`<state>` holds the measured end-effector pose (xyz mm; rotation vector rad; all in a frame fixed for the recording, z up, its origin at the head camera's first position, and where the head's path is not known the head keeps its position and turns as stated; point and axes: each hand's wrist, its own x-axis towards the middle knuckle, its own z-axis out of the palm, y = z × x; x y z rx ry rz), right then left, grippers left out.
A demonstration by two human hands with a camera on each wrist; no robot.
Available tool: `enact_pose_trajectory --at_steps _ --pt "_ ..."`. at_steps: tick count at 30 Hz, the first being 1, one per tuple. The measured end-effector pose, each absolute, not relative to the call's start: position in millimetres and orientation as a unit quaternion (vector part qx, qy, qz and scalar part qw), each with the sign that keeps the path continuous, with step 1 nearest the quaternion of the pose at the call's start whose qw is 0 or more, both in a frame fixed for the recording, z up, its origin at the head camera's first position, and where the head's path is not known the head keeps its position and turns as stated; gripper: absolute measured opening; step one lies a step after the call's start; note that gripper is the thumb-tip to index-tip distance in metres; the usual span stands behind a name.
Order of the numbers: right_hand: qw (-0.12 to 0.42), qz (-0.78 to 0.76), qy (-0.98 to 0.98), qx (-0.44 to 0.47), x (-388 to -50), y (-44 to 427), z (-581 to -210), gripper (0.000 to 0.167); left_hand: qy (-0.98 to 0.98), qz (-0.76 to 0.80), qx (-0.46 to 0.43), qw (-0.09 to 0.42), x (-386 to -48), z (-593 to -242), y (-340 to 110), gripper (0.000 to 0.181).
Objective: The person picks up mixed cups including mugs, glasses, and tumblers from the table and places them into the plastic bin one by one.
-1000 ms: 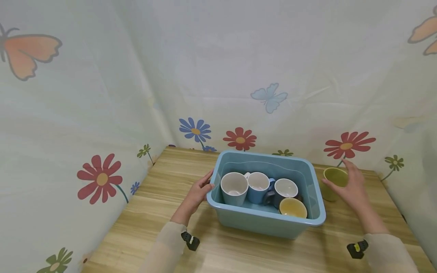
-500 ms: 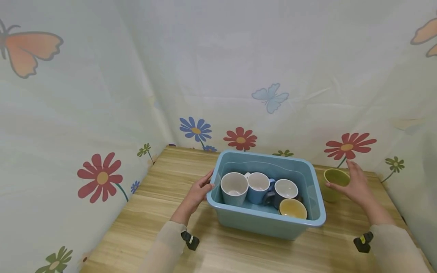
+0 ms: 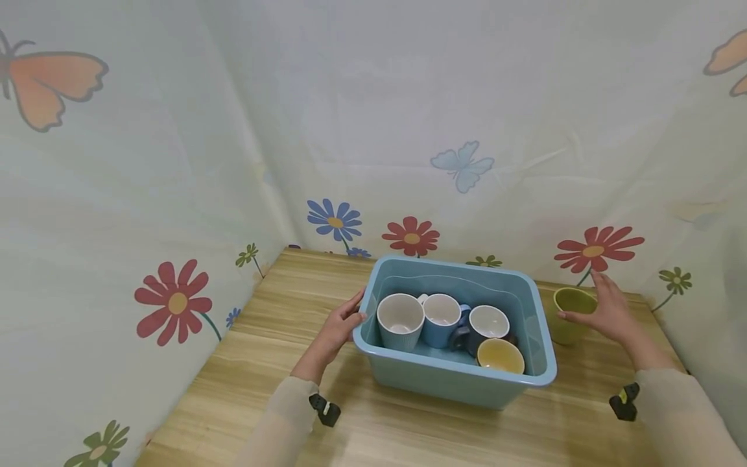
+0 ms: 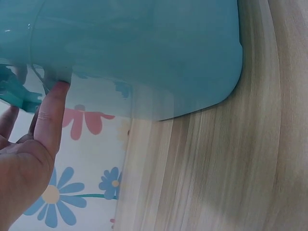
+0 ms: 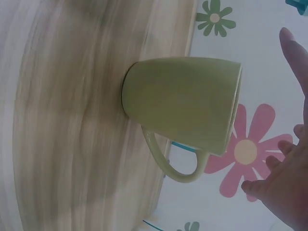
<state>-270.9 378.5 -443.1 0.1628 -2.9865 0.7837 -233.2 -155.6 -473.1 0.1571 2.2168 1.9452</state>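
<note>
A light-blue plastic bin [image 3: 432, 383] stands on the table with several mugs inside: a pale ribbed mug [image 3: 401, 340], a blue mug [image 3: 438, 334], a dark mug [image 3: 477, 340] and a yellow-lined mug [image 3: 500, 357]. My left hand [image 3: 335, 331] touches the bin's left side at the rim, its fingers fairly straight. An olive-green mug [image 5: 180, 103] stands upright right of the bin, its handle showing in the right wrist view. My right hand [image 3: 609, 318] hovers beside its mouth, thumb and fingers spread, apart from the mug in the right wrist view.
The wood-grain table [image 3: 274, 363] reaches the curtain [image 3: 373, 162], which is printed with flowers and butterflies and hangs behind and at both sides. A small black wrist camera [image 3: 325, 410] sits at the left cuff, with another wrist camera [image 3: 624, 403] at the right.
My right hand has drawn slightly right and back from the green mug, then stays nearly still. My left hand, the bin and the mugs keep their places.
</note>
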Motion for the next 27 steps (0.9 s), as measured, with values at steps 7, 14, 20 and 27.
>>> enact_pose_trajectory --at_steps 7,14,20,27 --pt "-0.021 0.23 -0.971 0.06 -276.6 384.2 -440.2 0.131 0.747 0.657 0.049 0.092 -233.7 -475.6 -155.3 0.068" --pt "-0.047 0.224 -0.971 0.064 -282.5 386.3 -442.7 0.129 0.744 0.659 0.053 0.096 -235.2 -475.3 -155.4 0.069" --pt "-0.057 0.213 -0.973 0.067 -284.7 389.1 -446.4 0.125 0.746 0.658 0.048 0.094 -235.5 -476.0 -155.5 0.069" --pt "-0.065 0.213 -0.972 0.077 -289.0 392.4 -450.0 0.123 0.749 0.655 0.043 0.09 -236.2 -477.0 -154.6 0.067"
